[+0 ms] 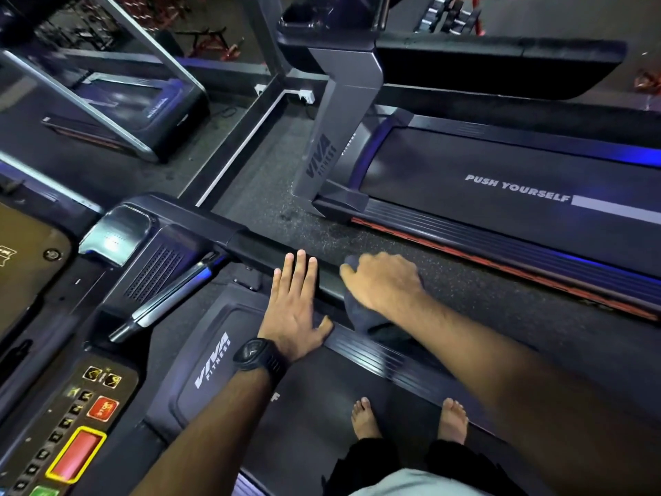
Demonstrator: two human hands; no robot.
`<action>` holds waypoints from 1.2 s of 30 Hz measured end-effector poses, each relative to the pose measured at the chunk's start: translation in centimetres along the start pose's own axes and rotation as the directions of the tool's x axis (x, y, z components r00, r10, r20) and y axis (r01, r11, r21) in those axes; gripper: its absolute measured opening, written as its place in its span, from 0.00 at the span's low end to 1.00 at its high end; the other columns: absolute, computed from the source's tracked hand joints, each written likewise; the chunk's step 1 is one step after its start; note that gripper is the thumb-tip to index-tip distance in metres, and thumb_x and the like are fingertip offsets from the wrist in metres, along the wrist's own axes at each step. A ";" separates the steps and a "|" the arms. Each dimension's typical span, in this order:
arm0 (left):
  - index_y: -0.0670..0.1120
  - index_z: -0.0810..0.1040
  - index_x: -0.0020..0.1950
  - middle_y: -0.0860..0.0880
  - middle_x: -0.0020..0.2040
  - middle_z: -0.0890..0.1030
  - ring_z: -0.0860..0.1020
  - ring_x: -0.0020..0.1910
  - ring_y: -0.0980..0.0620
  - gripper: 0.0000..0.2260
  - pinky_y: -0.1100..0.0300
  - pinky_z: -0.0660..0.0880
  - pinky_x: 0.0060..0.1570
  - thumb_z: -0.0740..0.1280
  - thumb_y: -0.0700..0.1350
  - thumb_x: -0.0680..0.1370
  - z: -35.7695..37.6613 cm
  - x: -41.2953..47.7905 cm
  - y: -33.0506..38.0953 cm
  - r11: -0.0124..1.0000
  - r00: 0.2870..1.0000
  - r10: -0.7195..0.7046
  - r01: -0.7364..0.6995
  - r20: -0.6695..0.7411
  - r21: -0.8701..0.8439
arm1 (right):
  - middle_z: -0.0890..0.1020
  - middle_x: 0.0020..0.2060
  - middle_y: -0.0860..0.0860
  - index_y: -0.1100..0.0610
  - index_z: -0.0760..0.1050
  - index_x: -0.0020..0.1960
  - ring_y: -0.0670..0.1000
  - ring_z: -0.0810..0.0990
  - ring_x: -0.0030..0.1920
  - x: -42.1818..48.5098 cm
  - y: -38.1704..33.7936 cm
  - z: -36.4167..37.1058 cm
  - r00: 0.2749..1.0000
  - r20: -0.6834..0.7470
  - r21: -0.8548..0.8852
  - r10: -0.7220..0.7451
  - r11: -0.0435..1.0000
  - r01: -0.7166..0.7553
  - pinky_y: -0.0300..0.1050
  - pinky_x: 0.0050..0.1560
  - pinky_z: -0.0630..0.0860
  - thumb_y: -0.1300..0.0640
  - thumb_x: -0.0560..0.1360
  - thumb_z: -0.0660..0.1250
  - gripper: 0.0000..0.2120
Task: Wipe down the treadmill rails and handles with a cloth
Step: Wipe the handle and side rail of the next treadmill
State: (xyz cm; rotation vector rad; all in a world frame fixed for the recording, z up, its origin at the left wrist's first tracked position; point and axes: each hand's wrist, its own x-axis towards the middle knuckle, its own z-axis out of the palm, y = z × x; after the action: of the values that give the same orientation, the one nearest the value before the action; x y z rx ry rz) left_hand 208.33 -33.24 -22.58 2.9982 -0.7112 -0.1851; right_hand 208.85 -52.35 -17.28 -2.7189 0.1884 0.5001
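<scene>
Two hands are meeting at the handrail (250, 241): your left hand (297, 309) is lying flat on it with fingers straight, and your right hand (382, 284), just beside it, is gripping the dark cloth (361, 316) against the handrail.

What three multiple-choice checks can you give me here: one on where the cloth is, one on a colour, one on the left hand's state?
1. The cloth lies on the side rail: A under the left hand; B under the right hand; C loose, untouched.
2. The watch is: A black; B white; C red.
3. The left hand is: A flat on the rail, fingers straight; B gripping the cloth; C a fist.
Answers: 1 B, right fingers curl over the cloth; 2 A, band and face look black; 3 A, straight fingers rest on the rail.
</scene>
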 end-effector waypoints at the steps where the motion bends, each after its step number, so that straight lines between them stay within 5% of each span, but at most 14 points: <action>1: 0.41 0.47 0.82 0.42 0.82 0.44 0.39 0.80 0.43 0.46 0.44 0.42 0.78 0.59 0.60 0.69 -0.1 0.0 0.1 1.000 1.000 0.001 -0.001 0.005 0.004 | 0.82 0.58 0.59 0.58 0.78 0.63 0.62 0.80 0.58 0.0 0.3 -0.2 0.998 0.024 0.049 0.058 0.997 -0.059 0.52 0.51 0.73 0.42 0.83 0.50 0.26; 4: 0.41 0.47 0.82 0.42 0.82 0.44 0.39 0.80 0.43 0.46 0.44 0.42 0.78 0.61 0.60 0.70 0.0 0.0 0.3 1.000 1.000 0.006 -0.006 0.003 0.022 | 0.81 0.57 0.59 0.59 0.74 0.66 0.62 0.81 0.53 -3.2 0.2 1.2 0.994 -0.108 -0.237 0.002 0.971 -0.028 0.54 0.49 0.75 0.39 0.82 0.53 0.27; 6: 0.41 0.48 0.82 0.42 0.82 0.45 0.40 0.81 0.42 0.46 0.43 0.43 0.78 0.62 0.60 0.71 0.2 0.0 0.4 1.000 1.000 0.002 -0.002 -0.013 0.016 | 0.79 0.59 0.59 0.59 0.68 0.72 0.62 0.80 0.53 -5.1 -0.1 1.9 0.995 -0.072 -0.359 -0.072 0.932 0.041 0.56 0.49 0.75 0.38 0.81 0.55 0.30; 8: 0.41 0.48 0.82 0.42 0.82 0.45 0.40 0.81 0.42 0.46 0.43 0.43 0.78 0.61 0.61 0.71 0.2 -0.1 0.7 1.000 1.000 0.004 -0.004 -0.009 0.013 | 0.80 0.59 0.58 0.58 0.69 0.71 0.62 0.81 0.54 -3.9 0.1 1.2 0.988 -0.082 -0.290 -0.133 0.951 0.104 0.55 0.50 0.76 0.38 0.81 0.54 0.28; 12: 0.43 0.45 0.82 0.43 0.82 0.42 0.37 0.80 0.44 0.46 0.45 0.40 0.78 0.54 0.64 0.70 0.0 -0.3 1.3 1.000 1.000 0.014 -0.014 0.011 0.008 | 0.83 0.57 0.59 0.59 0.79 0.61 0.61 0.81 0.57 -1.5 1.3 -0.7 0.996 0.005 0.065 0.089 0.994 -0.089 0.53 0.54 0.75 0.41 0.83 0.51 0.26; 17: 0.44 0.45 0.82 0.45 0.82 0.41 0.36 0.80 0.47 0.42 0.48 0.37 0.77 0.51 0.67 0.76 0.3 -0.4 1.3 1.000 1.000 0.005 -0.005 -0.024 -0.012 | 0.80 0.58 0.59 0.59 0.70 0.70 0.62 0.81 0.52 -6.0 0.8 1.2 0.993 -0.093 -0.345 -0.076 0.938 0.039 0.56 0.50 0.76 0.39 0.82 0.54 0.29; 19: 0.45 0.44 0.82 0.45 0.82 0.40 0.35 0.80 0.48 0.41 0.47 0.38 0.78 0.49 0.68 0.78 0.4 -0.4 1.5 1.000 1.000 -0.002 0.002 -0.022 -0.011 | 0.81 0.58 0.58 0.58 0.73 0.67 0.62 0.82 0.54 -4.3 1.3 0.5 0.992 -0.090 -0.211 -0.089 0.975 0.068 0.55 0.51 0.77 0.40 0.82 0.53 0.26; 22: 0.45 0.44 0.82 0.45 0.82 0.41 0.36 0.80 0.48 0.39 0.46 0.40 0.79 0.47 0.67 0.79 0.4 -0.6 1.7 1.000 1.000 -0.003 0.002 -0.021 -0.024 | 0.83 0.57 0.59 0.59 0.80 0.60 0.62 0.81 0.58 -2.0 2.5 -0.6 0.994 0.012 0.067 0.111 0.992 -0.111 0.54 0.56 0.76 0.43 0.83 0.51 0.26; 24: 0.44 0.46 0.82 0.45 0.82 0.42 0.37 0.80 0.47 0.39 0.46 0.41 0.79 0.46 0.67 0.79 0.5 -0.7 1.9 0.999 1.000 0.000 -0.001 -0.031 -0.033 | 0.83 0.56 0.59 0.60 0.78 0.62 0.62 0.81 0.56 -3.2 2.8 0.1 0.992 -0.051 -0.032 0.116 0.993 -0.117 0.55 0.54 0.77 0.42 0.82 0.51 0.26; 27: 0.44 0.46 0.82 0.45 0.82 0.42 0.37 0.80 0.47 0.39 0.47 0.39 0.78 0.42 0.69 0.79 0.5 -0.5 2.3 0.999 0.999 -0.019 0.018 -0.038 -0.043 | 0.80 0.58 0.58 0.59 0.70 0.69 0.62 0.81 0.53 -6.0 2.0 1.1 0.990 -0.121 -0.305 -0.073 0.952 0.033 0.56 0.51 0.75 0.39 0.82 0.53 0.27; 29: 0.44 0.46 0.82 0.45 0.82 0.41 0.37 0.80 0.47 0.39 0.46 0.39 0.78 0.38 0.69 0.79 0.6 -0.3 2.6 0.997 0.998 -0.038 0.034 -0.044 -0.067 | 0.80 0.58 0.58 0.58 0.70 0.69 0.62 0.81 0.54 -5.2 2.2 0.9 0.982 -0.126 -0.276 -0.142 0.955 0.103 0.56 0.51 0.75 0.39 0.82 0.53 0.27; 33: 0.44 0.48 0.82 0.45 0.82 0.43 0.38 0.80 0.46 0.35 0.45 0.40 0.78 0.41 0.64 0.80 0.7 -0.1 3.2 0.994 0.996 -0.066 0.060 -0.056 -0.096 | 0.83 0.55 0.59 0.60 0.77 0.61 0.61 0.82 0.55 -3.2 3.3 -0.1 0.994 -0.030 0.007 0.101 0.995 -0.100 0.56 0.56 0.78 0.41 0.83 0.52 0.26; 36: 0.44 0.50 0.82 0.44 0.82 0.46 0.40 0.81 0.46 0.34 0.44 0.42 0.78 0.43 0.62 0.81 0.8 0.0 3.6 0.995 0.995 -0.056 0.049 -0.082 -0.087 | 0.81 0.57 0.59 0.59 0.73 0.65 0.62 0.81 0.54 -5.3 3.0 0.9 0.990 -0.135 -0.171 0.040 0.983 -0.063 0.58 0.54 0.77 0.39 0.82 0.52 0.27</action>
State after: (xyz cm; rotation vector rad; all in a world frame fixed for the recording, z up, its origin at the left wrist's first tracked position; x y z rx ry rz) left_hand 206.65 -36.51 -23.12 2.9253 -0.6015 -0.0880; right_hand 203.08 -54.48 -17.09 -2.9278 0.2618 0.3685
